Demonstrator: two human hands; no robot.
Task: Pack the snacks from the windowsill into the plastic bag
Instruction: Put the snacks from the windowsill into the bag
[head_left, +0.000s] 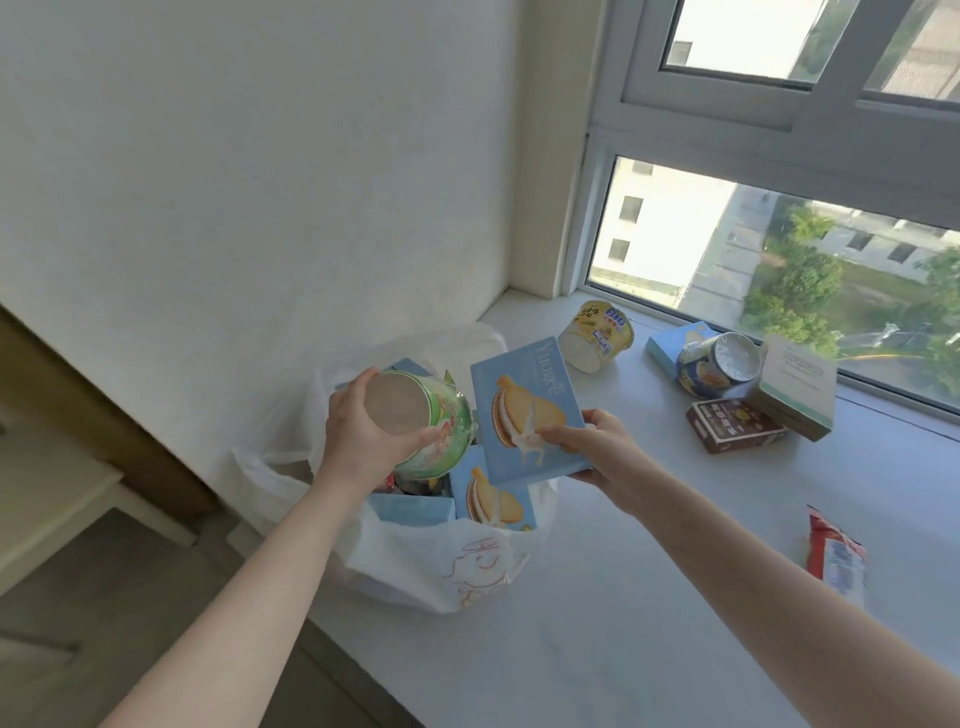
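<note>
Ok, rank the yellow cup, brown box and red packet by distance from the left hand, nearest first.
From the left hand gripping the green tub:
1. yellow cup, tipped over, beyond the plastic bag
2. brown box, further right on the windowsill
3. red packet, far right, near edge

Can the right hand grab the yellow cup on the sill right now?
Probably not yet: the right hand is gripping a blue biscuit box above the plastic bag. Nothing stands between it and the yellow cup on the windowsill, so once the box is released the way looks free.
</note>
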